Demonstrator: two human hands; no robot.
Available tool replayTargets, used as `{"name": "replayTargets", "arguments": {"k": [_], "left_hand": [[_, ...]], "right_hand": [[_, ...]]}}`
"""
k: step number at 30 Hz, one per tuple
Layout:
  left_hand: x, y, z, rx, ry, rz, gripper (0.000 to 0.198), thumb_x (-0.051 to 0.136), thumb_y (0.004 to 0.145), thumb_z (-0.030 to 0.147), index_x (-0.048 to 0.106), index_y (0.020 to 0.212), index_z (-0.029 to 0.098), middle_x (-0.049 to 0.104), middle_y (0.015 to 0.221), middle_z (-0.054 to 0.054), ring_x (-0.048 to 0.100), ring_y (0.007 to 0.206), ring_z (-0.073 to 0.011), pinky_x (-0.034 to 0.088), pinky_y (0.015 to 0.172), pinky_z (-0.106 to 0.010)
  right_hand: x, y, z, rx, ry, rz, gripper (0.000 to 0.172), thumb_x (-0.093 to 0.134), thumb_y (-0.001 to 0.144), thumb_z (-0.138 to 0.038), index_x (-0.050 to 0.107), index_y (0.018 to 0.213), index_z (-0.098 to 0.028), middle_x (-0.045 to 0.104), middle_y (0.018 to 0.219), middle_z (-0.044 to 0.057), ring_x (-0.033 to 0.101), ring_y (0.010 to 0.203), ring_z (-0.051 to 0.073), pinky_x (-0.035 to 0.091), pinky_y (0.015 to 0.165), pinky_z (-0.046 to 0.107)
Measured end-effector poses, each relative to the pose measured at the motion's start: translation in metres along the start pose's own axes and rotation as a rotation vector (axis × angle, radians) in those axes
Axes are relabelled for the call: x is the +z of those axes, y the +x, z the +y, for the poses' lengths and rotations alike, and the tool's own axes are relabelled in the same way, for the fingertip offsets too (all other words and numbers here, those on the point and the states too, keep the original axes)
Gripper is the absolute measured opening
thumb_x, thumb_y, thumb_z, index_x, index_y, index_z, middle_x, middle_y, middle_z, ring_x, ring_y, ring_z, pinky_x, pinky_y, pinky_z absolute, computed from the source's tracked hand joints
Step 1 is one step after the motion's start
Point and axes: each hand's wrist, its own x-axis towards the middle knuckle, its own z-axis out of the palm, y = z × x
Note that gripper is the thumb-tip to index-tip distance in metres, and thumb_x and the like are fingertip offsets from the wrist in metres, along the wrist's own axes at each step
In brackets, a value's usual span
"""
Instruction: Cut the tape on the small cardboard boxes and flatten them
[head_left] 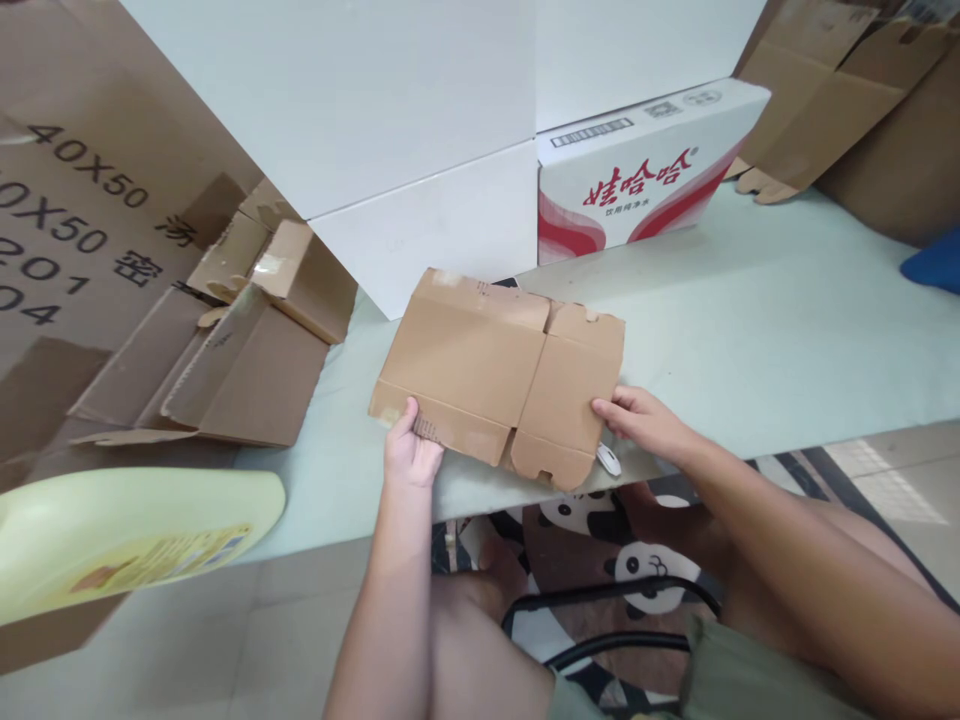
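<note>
Before me is an unfolded brown cardboard box, its panels spread nearly flat and tilted above the pale green cloth. My left hand grips its near left edge, thumb on top and fingers underneath. At the right edge, my right hand pinches the end panel between thumb and fingers. Notched flaps with rounded corners stick out at the right end. A small white object lies just below my right hand, partly covered by the cardboard; its kind is unclear. Behind the far edge a dark flat thing peeks out, mostly hidden.
White boxes and a red-and-white carton stand at the back of the cloth-covered surface. Open brown boxes crowd the left, near a pale green plastic container. More cardboard and a blue object are at right.
</note>
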Motion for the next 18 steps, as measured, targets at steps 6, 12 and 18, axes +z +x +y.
{"name": "replayTargets", "arguments": {"k": [6, 12, 18], "left_hand": [[-0.0008, 0.0004, -0.0009, 0.002, -0.010, -0.007, 0.024, 0.045, 0.097, 0.013, 0.068, 0.102, 0.016, 0.078, 0.087, -0.007, 0.075, 0.088, -0.0192, 0.051, 0.103, -0.038], [-0.0070, 0.0067, -0.0016, 0.037, 0.032, -0.038, 0.024, 0.049, 0.094, 0.012, 0.067, 0.110, 0.016, 0.078, 0.091, -0.007, 0.073, 0.097, -0.0202, 0.049, 0.105, -0.039], [-0.0035, 0.0051, -0.0036, 0.035, 0.021, -0.025, 0.022, 0.049, 0.095, 0.012, 0.069, 0.102, 0.016, 0.078, 0.090, -0.007, 0.073, 0.096, -0.0204, 0.048, 0.106, -0.040]], "right_hand": [[-0.0001, -0.0004, -0.0002, -0.009, 0.019, -0.004, 0.061, 0.060, 0.067, -0.080, 0.047, 0.062, -0.020, 0.042, 0.051, -0.005, 0.038, 0.048, 0.010, 0.032, 0.048, 0.025], [-0.0009, 0.0011, 0.0037, -0.022, 0.031, 0.005, 0.059, 0.062, 0.070, -0.077, 0.052, 0.064, -0.019, 0.045, 0.052, -0.004, 0.041, 0.048, 0.010, 0.033, 0.047, 0.024], [-0.0015, -0.0010, 0.0022, -0.024, 0.050, -0.031, 0.053, 0.068, 0.068, -0.070, 0.058, 0.065, -0.019, 0.054, 0.055, -0.001, 0.048, 0.050, 0.012, 0.040, 0.049, 0.025]]}}
